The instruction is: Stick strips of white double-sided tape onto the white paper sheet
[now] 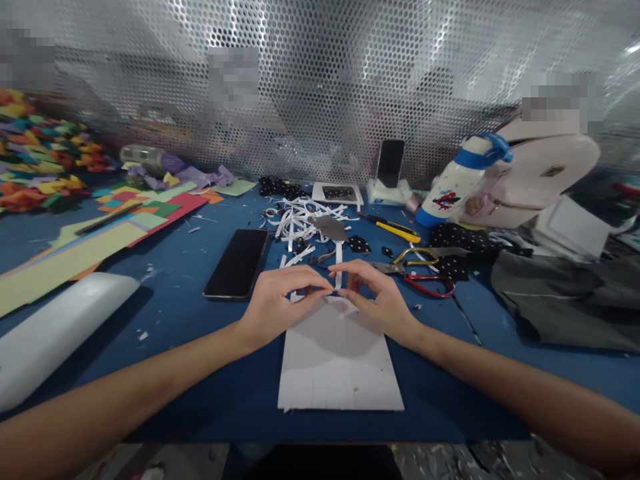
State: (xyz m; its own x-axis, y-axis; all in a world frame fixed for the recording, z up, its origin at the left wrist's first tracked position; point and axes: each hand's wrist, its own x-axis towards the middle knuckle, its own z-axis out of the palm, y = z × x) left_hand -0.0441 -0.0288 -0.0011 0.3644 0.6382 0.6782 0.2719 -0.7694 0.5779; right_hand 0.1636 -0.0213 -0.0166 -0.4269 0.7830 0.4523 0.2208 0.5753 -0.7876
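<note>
My left hand and my right hand meet over the far edge of a white board lying on the table. Thumb and fingers of each are pinched, the fingertips almost touching. Between them is a narrow white paper strip, which runs away from me towards a grey scrap. How far the fingertips cover the strip's near end is hard to see. Just beyond my hands lies a tangled heap of white paper strips. Scissors with yellow handles and red-handled scissors rest right of my right hand.
A black phone lies left of my left hand. Coloured paper sheets and a white rounded object are further left. On the right are a yellow cutter, a bottle, dark cloth and a pale bag.
</note>
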